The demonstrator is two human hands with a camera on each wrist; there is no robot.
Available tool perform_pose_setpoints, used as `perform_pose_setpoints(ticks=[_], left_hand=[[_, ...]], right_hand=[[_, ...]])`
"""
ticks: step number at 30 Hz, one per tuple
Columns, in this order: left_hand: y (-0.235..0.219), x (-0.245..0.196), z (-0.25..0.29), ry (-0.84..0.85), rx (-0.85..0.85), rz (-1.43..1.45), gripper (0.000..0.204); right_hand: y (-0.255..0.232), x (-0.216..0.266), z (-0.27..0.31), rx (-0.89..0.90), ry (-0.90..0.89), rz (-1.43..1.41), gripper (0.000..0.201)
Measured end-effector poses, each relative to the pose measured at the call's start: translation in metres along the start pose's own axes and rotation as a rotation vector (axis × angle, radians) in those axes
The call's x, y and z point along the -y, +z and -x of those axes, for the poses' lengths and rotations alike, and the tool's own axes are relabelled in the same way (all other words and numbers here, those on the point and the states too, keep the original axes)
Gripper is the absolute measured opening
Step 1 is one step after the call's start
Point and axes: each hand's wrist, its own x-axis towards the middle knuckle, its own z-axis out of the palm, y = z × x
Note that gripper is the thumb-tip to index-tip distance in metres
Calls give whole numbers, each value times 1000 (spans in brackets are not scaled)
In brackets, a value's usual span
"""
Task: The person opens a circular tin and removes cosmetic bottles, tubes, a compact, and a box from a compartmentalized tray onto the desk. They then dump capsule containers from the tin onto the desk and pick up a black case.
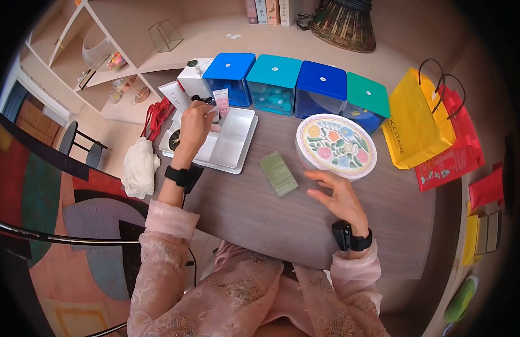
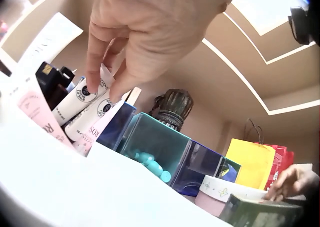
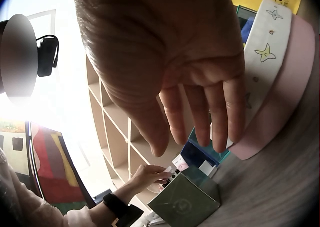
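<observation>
Over the white tray at ten o'clock: left hand pinches small white tubes standing at its back edge | right hand relaxed and wide, empty, beside floral round box | best lowered upright, gently, sparing neighbouring tubes.

Head view steeply down over table; 2 low close wrist views sharing round tin.
</observation>
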Motion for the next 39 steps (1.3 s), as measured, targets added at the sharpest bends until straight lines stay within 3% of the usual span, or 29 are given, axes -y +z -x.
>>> perform_pose_setpoints(ticks=[4, 7, 8, 14, 21, 23, 25, 28, 31, 33, 39], left_hand=[[-21, -44, 4, 49, -62, 147, 14], [-21, -66, 8, 303, -127, 132, 18], [-15, -71, 12, 303, -131, 132, 18], [25, -83, 43, 400, 41, 193, 17], [8, -88, 47, 350, 402, 204, 24], [-4, -84, 35, 152, 450, 333, 29], [0, -63, 18, 188, 92, 240, 26], [-4, -34, -11, 74, -121, -163, 36], [8, -4, -28, -9, -66, -349, 41], [14, 3, -35, -50, 170, -404, 40], [30, 10, -36, -33, 184, -325, 30]], right_hand=[[0, 1, 0, 11, 9, 6, 39], [1, -1, -1, 12, 5, 5, 39], [1, -1, -1, 12, 2, 8, 39], [1, -1, -1, 13, 0, 7, 39], [0, -1, 0, 25, 6, -5, 40], [1, -2, 0, 28, 3, -9, 40], [0, -1, 1, 29, 2, 2, 40], [0, -1, 1, 37, 8, 4, 40], [0, 0, 1, 40, 4, 3, 40], [-1, 0, 1, 34, 4, 4, 40], [1, -6, 2, 43, 10, -1, 40]])
